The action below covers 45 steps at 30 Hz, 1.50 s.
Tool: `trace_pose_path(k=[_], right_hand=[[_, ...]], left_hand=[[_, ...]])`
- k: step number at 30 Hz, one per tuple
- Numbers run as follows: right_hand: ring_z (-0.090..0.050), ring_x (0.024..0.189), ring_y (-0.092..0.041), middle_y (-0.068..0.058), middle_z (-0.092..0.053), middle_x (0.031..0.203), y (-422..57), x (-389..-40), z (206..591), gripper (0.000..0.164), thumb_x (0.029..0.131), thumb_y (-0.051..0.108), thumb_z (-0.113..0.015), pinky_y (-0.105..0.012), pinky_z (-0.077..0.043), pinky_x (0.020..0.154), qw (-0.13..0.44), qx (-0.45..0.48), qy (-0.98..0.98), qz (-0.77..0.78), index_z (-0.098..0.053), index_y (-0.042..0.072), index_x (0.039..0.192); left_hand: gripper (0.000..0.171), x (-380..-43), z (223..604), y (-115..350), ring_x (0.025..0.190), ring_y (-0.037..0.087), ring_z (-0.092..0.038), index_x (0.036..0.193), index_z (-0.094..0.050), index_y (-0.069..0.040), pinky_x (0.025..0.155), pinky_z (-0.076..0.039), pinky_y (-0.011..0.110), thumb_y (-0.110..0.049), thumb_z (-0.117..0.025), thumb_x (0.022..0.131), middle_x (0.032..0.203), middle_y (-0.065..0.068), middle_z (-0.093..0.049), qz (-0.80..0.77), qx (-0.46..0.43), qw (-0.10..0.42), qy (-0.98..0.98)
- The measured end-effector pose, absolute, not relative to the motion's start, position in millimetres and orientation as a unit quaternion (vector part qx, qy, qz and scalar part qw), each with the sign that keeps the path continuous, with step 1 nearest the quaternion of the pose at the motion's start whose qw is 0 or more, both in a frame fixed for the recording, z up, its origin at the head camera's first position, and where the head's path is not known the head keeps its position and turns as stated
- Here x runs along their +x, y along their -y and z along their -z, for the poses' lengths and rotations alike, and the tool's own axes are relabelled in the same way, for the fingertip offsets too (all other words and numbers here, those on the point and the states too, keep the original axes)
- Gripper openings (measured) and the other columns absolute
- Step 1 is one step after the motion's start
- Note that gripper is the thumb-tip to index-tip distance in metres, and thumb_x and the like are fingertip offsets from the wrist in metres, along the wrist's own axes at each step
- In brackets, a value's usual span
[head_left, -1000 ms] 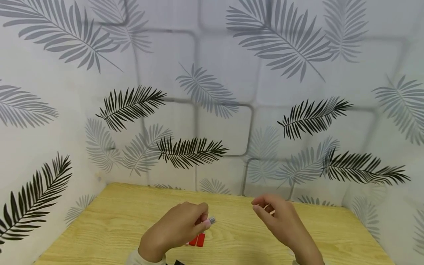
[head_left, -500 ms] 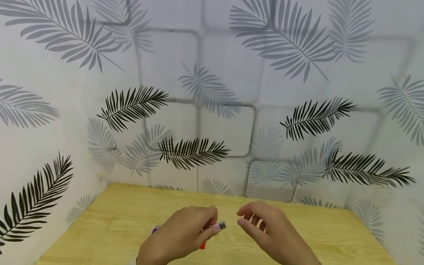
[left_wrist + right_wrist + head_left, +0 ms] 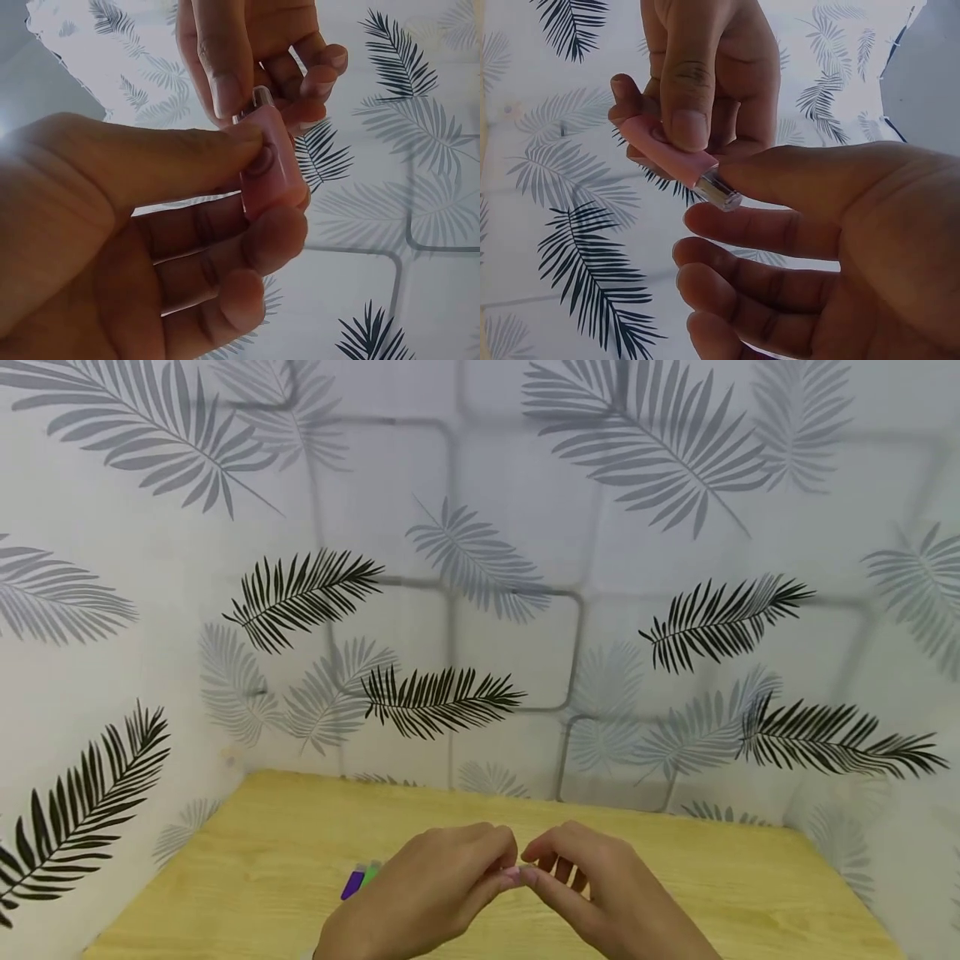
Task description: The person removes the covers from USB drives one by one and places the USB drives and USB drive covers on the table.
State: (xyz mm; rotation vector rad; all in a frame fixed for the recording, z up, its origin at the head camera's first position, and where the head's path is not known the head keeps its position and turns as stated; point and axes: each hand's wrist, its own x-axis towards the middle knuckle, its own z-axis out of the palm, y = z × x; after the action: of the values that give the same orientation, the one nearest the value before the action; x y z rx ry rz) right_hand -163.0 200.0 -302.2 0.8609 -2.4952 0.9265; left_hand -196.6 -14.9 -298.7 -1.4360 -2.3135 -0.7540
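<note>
A pink USB flash drive [image 3: 667, 154] with a shiny metal end is between my two hands. My left hand [image 3: 431, 889] pinches its pink body between thumb and fingers, as the left wrist view shows closely. From the right, my right hand [image 3: 603, 889] reaches to the metal end [image 3: 716, 191]. Its thumb touches the drive where metal meets pink. In the right wrist view the index finger [image 3: 765, 232] lies just under that end; I cannot see it press. The other right fingers are loosely bent. In the head view the hands hide most of the drive.
On the wooden table [image 3: 300, 810], left of my hands, lie a purple USB flash drive [image 3: 352, 883] and a green one [image 3: 369, 874], partly behind my left hand. White leaf-patterned wall covering [image 3: 517, 568] stands behind the table.
My left hand has moved right with the pink drive. My right hand has moved left, and its thumb now meets the metal end. The red pieces on the table are now hidden behind my left hand.
</note>
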Motion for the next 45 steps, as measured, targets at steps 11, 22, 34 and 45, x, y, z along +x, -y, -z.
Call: trace_pose_path(k=[11,22,34,45], right_hand=[[-0.054,0.066,0.003,0.017,-0.059,0.080,-200,-162,306,0.010,0.097,0.029,-0.059,-0.020,-0.048,0.059,0.164,0.328,0.862,-0.351,-0.065,0.022,0.093],[-0.053,0.067,0.004,0.017,-0.061,0.081,-201,-163,303,0.006,0.096,0.019,-0.060,-0.016,-0.047,0.060,0.228,0.363,0.841,-0.329,-0.064,0.023,0.093],[-0.038,0.061,0.006,0.018,-0.043,0.070,-200,-165,306,0.018,0.093,0.009,-0.064,-0.009,-0.034,0.054,0.298,0.379,0.827,-0.290,-0.056,0.024,0.086],[-0.036,0.060,0.005,0.017,-0.037,0.068,-203,-166,304,0.021,0.094,0.013,-0.063,-0.008,-0.033,0.054,0.275,0.398,0.827,-0.286,-0.051,0.025,0.082]], left_hand=[[0.018,-193,297,9,0.063,-0.001,-0.036,0.087,-0.052,-0.015,0.058,-0.032,0.010,-0.028,-0.052,0.100,0.074,-0.014,-0.040,0.242,-0.514,0.199,0.799],[0.010,-192,298,2,0.067,-0.001,-0.038,0.091,-0.055,-0.014,0.061,-0.032,0.008,-0.018,-0.064,0.094,0.077,-0.012,-0.044,0.230,-0.508,0.257,0.789],[0.014,-192,297,1,0.065,-0.004,-0.040,0.096,-0.058,-0.015,0.059,-0.033,0.007,-0.018,-0.069,0.089,0.075,-0.012,-0.051,0.242,-0.532,0.285,0.760],[0.017,-189,297,0,0.059,-0.004,-0.035,0.089,-0.051,-0.016,0.056,-0.029,0.007,-0.018,-0.068,0.091,0.067,-0.014,-0.042,0.252,-0.540,0.241,0.766]])
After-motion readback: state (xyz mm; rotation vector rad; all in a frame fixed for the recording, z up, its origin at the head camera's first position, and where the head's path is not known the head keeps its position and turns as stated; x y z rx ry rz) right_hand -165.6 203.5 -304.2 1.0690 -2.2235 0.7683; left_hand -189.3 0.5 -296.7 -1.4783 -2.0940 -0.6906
